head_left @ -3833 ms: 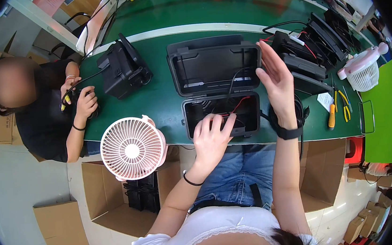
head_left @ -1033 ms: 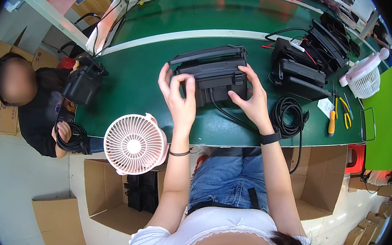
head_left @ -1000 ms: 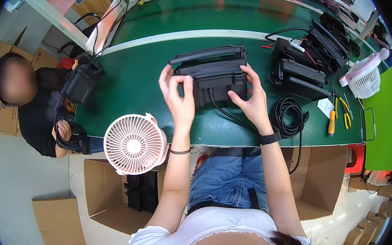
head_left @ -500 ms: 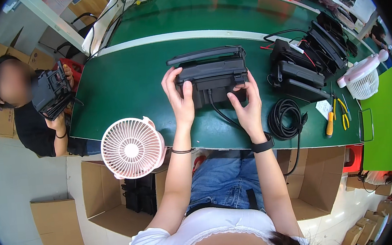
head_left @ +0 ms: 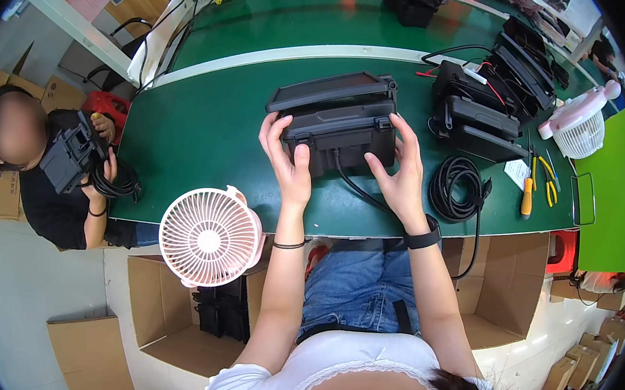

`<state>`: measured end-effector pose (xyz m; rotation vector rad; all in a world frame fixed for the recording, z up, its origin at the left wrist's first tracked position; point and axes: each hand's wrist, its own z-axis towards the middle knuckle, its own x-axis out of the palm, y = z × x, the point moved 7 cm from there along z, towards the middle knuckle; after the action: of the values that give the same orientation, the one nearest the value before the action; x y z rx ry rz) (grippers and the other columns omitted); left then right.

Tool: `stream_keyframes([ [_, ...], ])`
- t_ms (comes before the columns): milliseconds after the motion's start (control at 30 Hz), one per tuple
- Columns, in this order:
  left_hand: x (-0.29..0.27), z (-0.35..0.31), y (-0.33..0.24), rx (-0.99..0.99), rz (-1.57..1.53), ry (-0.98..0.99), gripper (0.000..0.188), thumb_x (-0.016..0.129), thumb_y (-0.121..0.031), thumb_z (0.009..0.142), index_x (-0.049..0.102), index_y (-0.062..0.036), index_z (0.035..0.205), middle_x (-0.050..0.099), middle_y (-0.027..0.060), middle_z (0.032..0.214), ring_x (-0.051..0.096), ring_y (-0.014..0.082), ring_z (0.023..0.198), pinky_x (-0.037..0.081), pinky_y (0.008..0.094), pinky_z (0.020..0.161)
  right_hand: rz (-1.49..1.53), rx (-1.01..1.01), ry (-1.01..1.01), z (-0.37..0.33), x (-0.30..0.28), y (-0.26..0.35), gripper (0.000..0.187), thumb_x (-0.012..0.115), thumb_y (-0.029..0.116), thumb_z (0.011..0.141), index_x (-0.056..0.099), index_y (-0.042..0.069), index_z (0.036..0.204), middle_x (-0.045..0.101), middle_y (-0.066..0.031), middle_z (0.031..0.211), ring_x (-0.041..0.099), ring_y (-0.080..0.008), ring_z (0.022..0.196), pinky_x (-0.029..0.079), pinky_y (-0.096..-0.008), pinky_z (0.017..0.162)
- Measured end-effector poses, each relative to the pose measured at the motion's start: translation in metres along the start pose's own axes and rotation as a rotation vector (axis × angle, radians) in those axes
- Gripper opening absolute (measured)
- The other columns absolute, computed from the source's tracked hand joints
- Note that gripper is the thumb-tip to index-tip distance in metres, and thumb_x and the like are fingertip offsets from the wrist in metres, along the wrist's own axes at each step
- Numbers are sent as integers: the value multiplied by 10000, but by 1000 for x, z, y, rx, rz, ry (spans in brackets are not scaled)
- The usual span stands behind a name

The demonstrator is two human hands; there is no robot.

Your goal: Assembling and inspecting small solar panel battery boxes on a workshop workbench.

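A black plastic box (head_left: pixel 343 120) with side latches and a flat hinged panel on top stands at the middle of the green table. My left hand (head_left: pixel 288 156) grips its left end, thumb on the front face and fingers round the side. At the right end, my right hand (head_left: pixel 400 168) is wrapped round the lower corner, its thumb against the front. A black cable runs from the front of the box toward a coiled black cable (head_left: pixel 453 189) lying right of my right wrist. The undersides of both hands' fingers are partly hidden by the box.
A pink fan (head_left: pixel 210 236) stands at the table's front left edge. Several black boxes (head_left: pixel 474 115) are stacked at right, near yellow-handled pliers (head_left: pixel 550 181), a screwdriver (head_left: pixel 526 197) and another fan (head_left: pixel 576 124). At left a co-worker holds a similar black box (head_left: pixel 71 154). Open cartons (head_left: pixel 161 300) stand below.
The box's top panel has tilted to show more of its surface, and my right fingers have moved up its side. Another black box has appeared at the far right; the co-worker's box has turned.
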<state>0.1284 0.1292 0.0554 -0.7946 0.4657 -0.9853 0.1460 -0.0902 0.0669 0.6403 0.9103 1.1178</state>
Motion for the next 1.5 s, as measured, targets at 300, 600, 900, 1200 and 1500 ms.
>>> stream_keyframes([
  [300, 9, 0, 0, -147, -145, -56, 783, 566, -508, 942, 284, -68, 1525, 293, 185, 1506, 278, 355, 1420, 213, 450, 1176, 79, 21, -45, -4, 1, -13, 613, 820, 30, 749, 538, 133, 1283, 470, -151, 1449, 593, -256, 1149, 494, -327, 927],
  [600, 3, 1, 17, -218, 17, 62, 866, 514, -565, 932, 231, -37, 1556, 278, 206, 1550, 315, 340, 1423, 221, 423, 1179, 426, 186, -82, 19, 9, -27, 235, 708, 248, 924, 583, 129, 1083, 412, -116, 1434, 469, -231, 1271, 467, -375, 952],
  [900, 8, 4, 8, -229, -50, 62, 756, 546, -258, 991, 133, -77, 1597, 239, 177, 1597, 282, 295, 1453, 221, 380, 1184, 574, 236, 91, 32, 20, -37, 671, 637, 270, 978, 293, 75, 1521, 323, -182, 1555, 334, -263, 1436, 333, -393, 1133],
  [1200, 8, -1, 12, -267, -27, 47, 747, 562, -204, 995, 136, -82, 1596, 162, 163, 1640, 236, 307, 1484, 202, 399, 1197, 380, 180, -19, 27, 21, -32, 628, 634, 266, 988, 348, 108, 1524, 569, -134, 1358, 606, -187, 1146, 477, -308, 975],
  [1500, 47, 9, -69, 412, 699, 368, 567, 830, -227, 709, 654, -152, 1243, 606, 71, 1277, 521, 280, 1243, 393, 436, 1064, 459, 133, -2, 17, 18, -37, 653, 645, 202, 973, 317, 98, 1527, 540, -139, 1384, 592, -209, 1174, 475, -327, 989],
])
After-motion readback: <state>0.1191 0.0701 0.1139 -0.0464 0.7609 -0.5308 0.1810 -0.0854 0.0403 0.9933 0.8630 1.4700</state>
